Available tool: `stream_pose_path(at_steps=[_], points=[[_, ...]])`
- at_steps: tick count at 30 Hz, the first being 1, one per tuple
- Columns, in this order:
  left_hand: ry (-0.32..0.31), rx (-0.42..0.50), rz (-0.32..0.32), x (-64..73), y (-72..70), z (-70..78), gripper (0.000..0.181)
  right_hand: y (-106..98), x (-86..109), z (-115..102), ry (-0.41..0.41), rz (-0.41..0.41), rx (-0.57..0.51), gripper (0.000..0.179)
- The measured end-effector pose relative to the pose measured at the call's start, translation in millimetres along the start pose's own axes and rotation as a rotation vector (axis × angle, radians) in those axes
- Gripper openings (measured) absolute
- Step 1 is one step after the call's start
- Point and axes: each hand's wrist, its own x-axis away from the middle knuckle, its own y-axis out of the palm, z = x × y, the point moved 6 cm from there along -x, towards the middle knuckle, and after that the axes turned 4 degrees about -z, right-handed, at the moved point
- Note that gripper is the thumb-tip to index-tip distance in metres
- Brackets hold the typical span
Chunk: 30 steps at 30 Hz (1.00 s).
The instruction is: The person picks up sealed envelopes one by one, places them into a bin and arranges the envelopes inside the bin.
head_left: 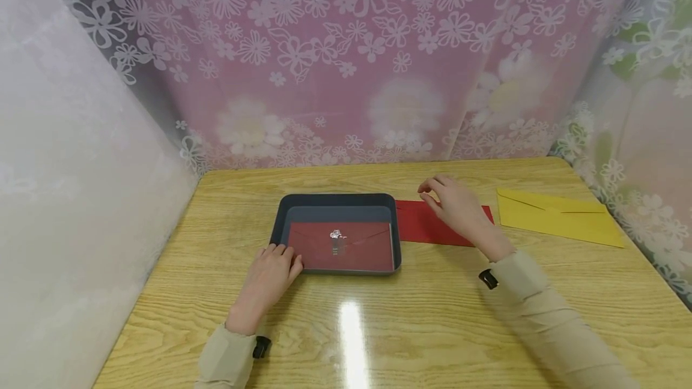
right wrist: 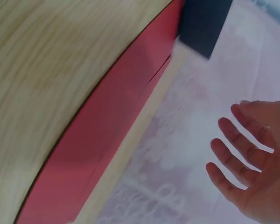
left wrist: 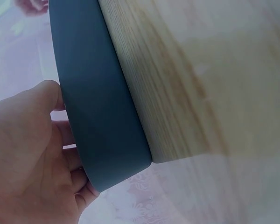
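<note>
A dark grey-blue tray stands on the table, with a dark red envelope lying in it that bears a small silver flower print. My left hand is at the tray's front left corner. In the left wrist view, its fingers hook over the rim, their tips hidden behind the wall. To the right of the tray lies a bright red envelope, its left end right at the tray's side. Above that envelope hovers my right hand, empty, fingers loosely bent and spread apart in the right wrist view.
A yellow envelope lies farther right, near the table's right edge. The wood-grain table backs onto a pink flowered curtain, with pale hangings at both sides. Each wrist carries a black clip-like piece at the sleeve cuff.
</note>
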Motion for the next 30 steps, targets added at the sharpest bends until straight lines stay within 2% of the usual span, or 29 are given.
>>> stream_pose_path(at_steps=[7,12,16,21,30], points=[[0.003,-0.006,-0.002,-0.2,0.1,-0.2,0.036,15,12.1,41,0.061,-0.16,0.049,0.025],[0.017,-0.004,0.02,1.0,-1.6,1.6,0.037,24,20.1,56,0.102,-0.259,0.051,0.038],[0.015,0.0,0.015,1.2,-0.5,1.6,0.037,30,24.6,64,0.138,-0.327,0.039,0.047],[0.009,-0.012,0.002,1.3,3.2,-0.1,0.037,34,27.8,71,0.162,-0.39,0.001,0.056],[0.027,-0.005,0.048,1.1,0.5,0.3,0.037,37,28.3,84,0.21,-0.452,-0.065,0.059]])
